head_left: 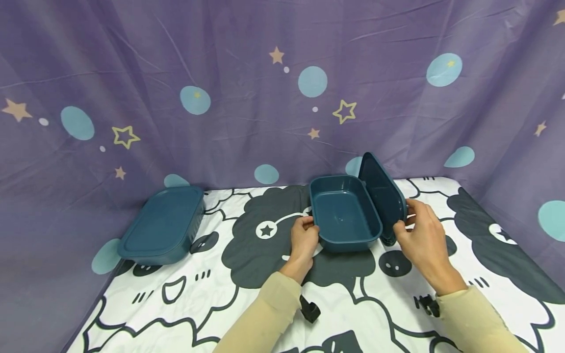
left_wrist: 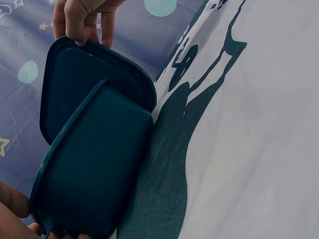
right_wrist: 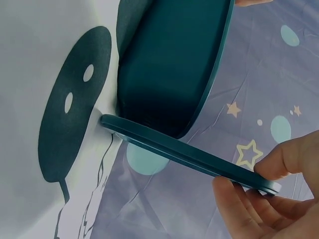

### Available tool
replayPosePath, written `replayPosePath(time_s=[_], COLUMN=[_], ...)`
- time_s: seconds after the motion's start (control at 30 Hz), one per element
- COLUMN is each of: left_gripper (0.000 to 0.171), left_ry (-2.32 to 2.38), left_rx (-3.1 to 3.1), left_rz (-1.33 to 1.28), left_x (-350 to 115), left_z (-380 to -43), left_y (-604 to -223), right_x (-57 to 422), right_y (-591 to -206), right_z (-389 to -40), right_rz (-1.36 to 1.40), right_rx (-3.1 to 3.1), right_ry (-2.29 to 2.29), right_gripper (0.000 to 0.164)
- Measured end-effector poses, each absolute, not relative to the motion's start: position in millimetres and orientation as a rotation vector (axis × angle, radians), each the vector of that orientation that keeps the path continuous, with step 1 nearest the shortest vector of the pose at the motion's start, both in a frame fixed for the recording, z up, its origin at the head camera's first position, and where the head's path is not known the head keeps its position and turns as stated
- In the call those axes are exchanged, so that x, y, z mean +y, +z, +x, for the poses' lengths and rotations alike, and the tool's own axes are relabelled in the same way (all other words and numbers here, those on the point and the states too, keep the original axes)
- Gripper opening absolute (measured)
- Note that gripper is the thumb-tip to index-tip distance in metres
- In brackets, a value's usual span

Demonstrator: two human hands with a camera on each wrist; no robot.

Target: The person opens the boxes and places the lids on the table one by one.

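A dark teal storage box (head_left: 342, 211) with nothing inside stands on the cloth-covered table. My left hand (head_left: 303, 240) grips its left rim, thumb over the edge and fingers along the outer wall. Against the box's right side, its lid (head_left: 383, 198) stands nearly upright on edge. My right hand (head_left: 421, 233) pinches the lid's near upper corner between thumb and fingers. In the right wrist view the lid (right_wrist: 189, 152) is seen edge-on beside the box wall (right_wrist: 169, 64), with the right thumb on one face and the fingers on the other.
Another teal box (head_left: 163, 223) with its lid on sits at the table's left. The table cloth (head_left: 247, 314) has a cartoon sheep print. Behind the table hangs a purple curtain (head_left: 247, 98) with stars and dots. Small black pieces of wrist gear (head_left: 310, 310) show by the sleeves.
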State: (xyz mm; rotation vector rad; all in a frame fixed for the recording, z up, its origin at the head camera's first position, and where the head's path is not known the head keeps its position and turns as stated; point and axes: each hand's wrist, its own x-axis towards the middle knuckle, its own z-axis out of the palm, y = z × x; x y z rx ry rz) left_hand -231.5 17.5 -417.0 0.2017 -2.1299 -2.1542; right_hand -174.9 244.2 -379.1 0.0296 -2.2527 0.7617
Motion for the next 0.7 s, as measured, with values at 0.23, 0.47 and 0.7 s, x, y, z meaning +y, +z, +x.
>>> replayPosePath(time_s=[0.23, 0.47, 0.7], left_gripper=[0.036, 0.036, 0.035], left_ry=[-2.157, -2.159, -2.147], left_rx=[-2.126, -2.135, -2.128], left_rz=[0.203, 0.212, 0.207], left_x=[18.0, 17.8, 17.9], left_z=[-231.5, -231.4, -231.8], left_y=[-416.6, -416.9, -416.5], right_x=[246.4, 246.9, 248.5], right_y=[-377.6, -375.9, -374.7], right_z=[-173.9, -173.2, -173.0], right_rz=[-0.001, -0.040, -0.060], right_rx=[-2.256, -2.262, -2.263], right_ry=[0.758, 0.748, 0.747], right_gripper=[0.048, 0.047, 0.047])
